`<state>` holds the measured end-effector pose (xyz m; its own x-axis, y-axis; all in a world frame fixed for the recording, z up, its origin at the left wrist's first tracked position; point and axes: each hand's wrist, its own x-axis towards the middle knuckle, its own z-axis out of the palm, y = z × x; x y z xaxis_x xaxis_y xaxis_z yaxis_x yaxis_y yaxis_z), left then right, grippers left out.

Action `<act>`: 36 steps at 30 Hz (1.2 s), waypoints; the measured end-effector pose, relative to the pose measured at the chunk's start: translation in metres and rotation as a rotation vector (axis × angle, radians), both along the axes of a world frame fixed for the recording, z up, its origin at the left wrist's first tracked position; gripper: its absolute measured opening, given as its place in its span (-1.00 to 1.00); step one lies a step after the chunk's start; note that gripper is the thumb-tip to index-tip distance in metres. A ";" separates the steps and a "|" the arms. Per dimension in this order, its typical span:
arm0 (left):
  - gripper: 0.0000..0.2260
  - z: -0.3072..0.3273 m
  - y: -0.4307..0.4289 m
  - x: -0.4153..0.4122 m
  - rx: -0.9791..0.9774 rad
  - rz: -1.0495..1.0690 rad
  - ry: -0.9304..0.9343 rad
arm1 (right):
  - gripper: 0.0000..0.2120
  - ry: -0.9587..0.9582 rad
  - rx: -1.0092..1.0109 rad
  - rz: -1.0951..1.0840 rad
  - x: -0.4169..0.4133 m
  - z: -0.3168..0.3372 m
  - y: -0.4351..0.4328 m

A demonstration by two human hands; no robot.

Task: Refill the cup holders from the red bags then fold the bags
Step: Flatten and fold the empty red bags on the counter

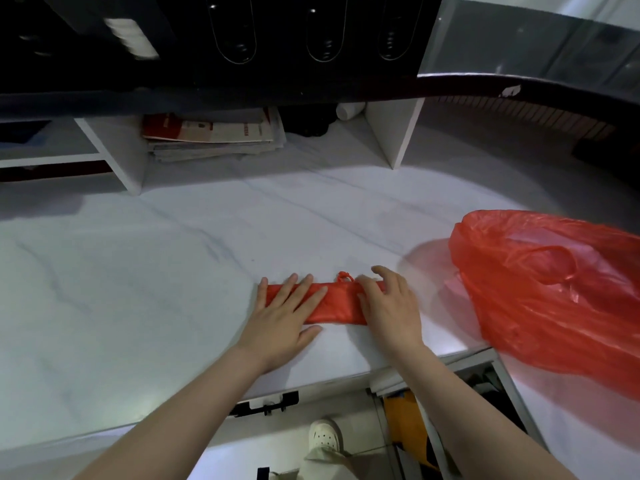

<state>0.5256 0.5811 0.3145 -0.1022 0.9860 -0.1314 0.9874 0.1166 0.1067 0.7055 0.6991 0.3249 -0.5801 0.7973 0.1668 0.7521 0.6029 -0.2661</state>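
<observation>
A red plastic bag folded into a narrow flat strip (341, 306) lies on the white marble counter (138, 271) near its front edge, a small knotted handle sticking up at its far side. My left hand (287, 313) presses flat on the strip's left end with straight fingers. My right hand (389, 306) lies over the right end, fingers spread and slightly bent. A second red bag (554, 285), loose and crumpled, sits on the counter to the right. The black cup holder panel (277, 32) with oval slots hangs above at the back.
White shelf dividers (114, 150) stand at the back of the counter with a stack of papers (214, 136) between them. A dark curved ledge (519, 88) runs overhead on the right. Below the counter edge an open drawer (450, 410) and my shoe (323, 438) are in view.
</observation>
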 end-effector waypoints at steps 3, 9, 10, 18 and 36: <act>-0.48 0.002 0.012 -0.009 -0.011 0.024 -0.015 | -0.74 -0.020 0.045 0.051 -0.007 -0.001 0.012; -0.50 0.003 0.029 -0.022 -0.035 0.131 0.006 | -0.49 -0.105 -0.111 0.225 -0.014 -0.004 0.034; -0.50 0.003 0.032 -0.025 -0.034 0.147 0.010 | -0.47 -0.153 -0.128 0.259 -0.015 -0.005 0.037; -0.45 0.013 0.046 -0.026 0.050 0.171 0.048 | -0.43 -0.156 -0.236 0.302 -0.024 0.013 0.059; -0.44 0.092 0.063 0.023 0.381 -0.223 -0.131 | -0.57 0.170 0.027 -0.231 0.108 0.076 -0.034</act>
<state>0.5485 0.6438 0.4064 0.1118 0.9626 0.2467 0.9593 -0.1693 0.2258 0.8130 0.6654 0.4005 -0.3458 0.8988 0.2695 0.8160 0.4298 -0.3865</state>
